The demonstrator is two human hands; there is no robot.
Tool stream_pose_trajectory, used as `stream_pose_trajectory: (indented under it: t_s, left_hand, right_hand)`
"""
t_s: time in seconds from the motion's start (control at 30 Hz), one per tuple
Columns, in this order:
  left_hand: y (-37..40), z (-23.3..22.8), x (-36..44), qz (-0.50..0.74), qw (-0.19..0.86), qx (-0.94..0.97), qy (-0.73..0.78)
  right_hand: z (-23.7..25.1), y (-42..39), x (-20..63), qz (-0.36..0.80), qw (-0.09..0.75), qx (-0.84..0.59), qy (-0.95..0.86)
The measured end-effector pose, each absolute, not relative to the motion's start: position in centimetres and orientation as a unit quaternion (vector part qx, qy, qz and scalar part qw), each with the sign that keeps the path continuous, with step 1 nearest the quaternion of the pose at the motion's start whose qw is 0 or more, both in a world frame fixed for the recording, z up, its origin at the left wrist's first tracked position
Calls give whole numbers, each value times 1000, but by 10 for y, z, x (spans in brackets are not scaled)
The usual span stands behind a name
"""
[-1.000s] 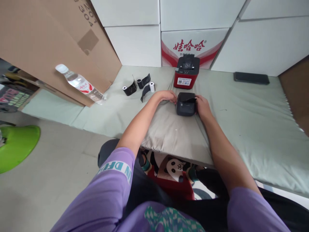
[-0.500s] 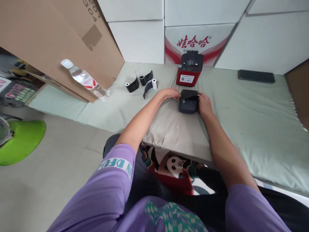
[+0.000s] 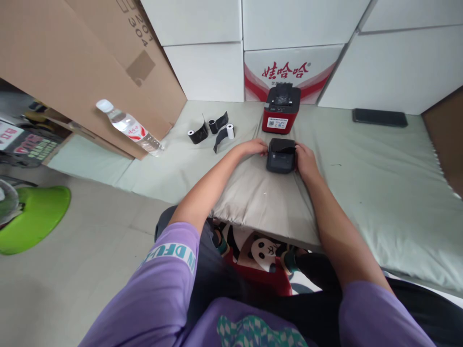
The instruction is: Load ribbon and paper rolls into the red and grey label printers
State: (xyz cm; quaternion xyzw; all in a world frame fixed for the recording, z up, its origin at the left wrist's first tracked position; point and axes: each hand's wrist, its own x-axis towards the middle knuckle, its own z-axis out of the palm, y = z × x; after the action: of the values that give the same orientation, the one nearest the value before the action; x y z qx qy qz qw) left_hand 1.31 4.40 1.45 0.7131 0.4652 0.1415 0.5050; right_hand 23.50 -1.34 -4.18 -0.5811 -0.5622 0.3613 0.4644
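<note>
A small black portable printer (image 3: pixel 281 164) sits on the pale green cloth in front of me, with a dark flap or strip (image 3: pixel 287 150) at its upper front. At its left side, the fingers of my left hand (image 3: pixel 255 146) are closed against the edge. My right hand (image 3: pixel 304 156) grips the opposite side, its fingertips partly hidden by the hand. Just behind stands a red and black printer (image 3: pixel 280 114) with dark material sticking out of its top. Left of my left hand lie rolls of black ribbon or paper: one dark roll (image 3: pixel 198 134), another (image 3: pixel 218 123), and a white-cored one (image 3: pixel 229 132).
A water bottle (image 3: pixel 132 129) lies at the left by a large cardboard box (image 3: pixel 119 62). White boxes (image 3: pixel 204 72) line the back. A black phone-like slab (image 3: pixel 379 117) rests at the right. A green stool (image 3: pixel 39 214) stands on the floor at left.
My view has shifted slightly, so everything appears a little lower. My left fingers have slipped down slightly along the black printer's side. My right hand stays at its right side.
</note>
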Motion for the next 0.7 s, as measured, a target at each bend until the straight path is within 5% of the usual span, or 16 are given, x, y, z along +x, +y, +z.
stream_pose_trajectory:
  t_s: [0.27, 0.7]
  left_hand:
    - [8, 17, -1, 189, 429, 706, 531]
    - [-39, 46, 22, 394, 684, 360, 497]
  right_hand:
    - [-32, -21, 229, 358, 488, -609, -512]
    - [-25, -27, 223, 355, 509, -618, -483]
